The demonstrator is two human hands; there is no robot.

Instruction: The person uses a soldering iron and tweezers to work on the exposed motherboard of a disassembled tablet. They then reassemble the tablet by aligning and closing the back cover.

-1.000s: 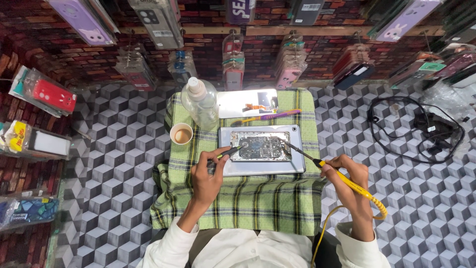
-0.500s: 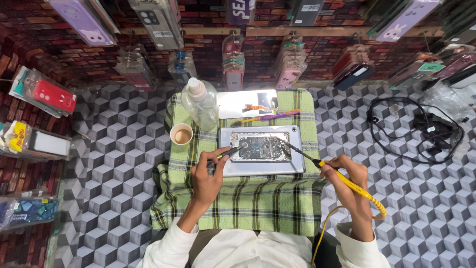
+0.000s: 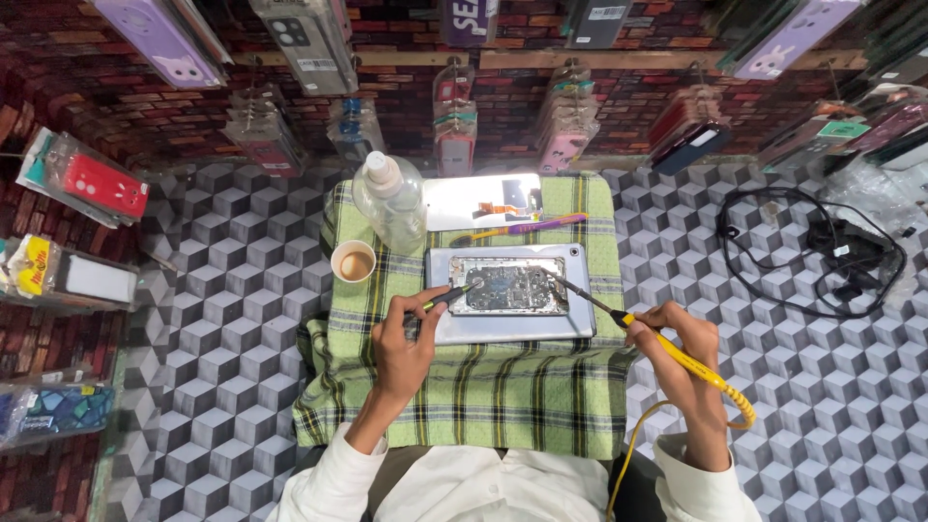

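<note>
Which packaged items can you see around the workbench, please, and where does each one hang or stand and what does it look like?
Red phone case pack: left wall, clear rectangular sleeve, red inside.
Purple case pack: hanging top left, tilted, lilac.
Grey case pack: hanging top, clear sleeve with a white label.
Pink case pack: hanging behind the table, pale pink.
Yellow-labelled box: left edge, clear, white inside.
Blue pack: lower left, blue and green.
</note>
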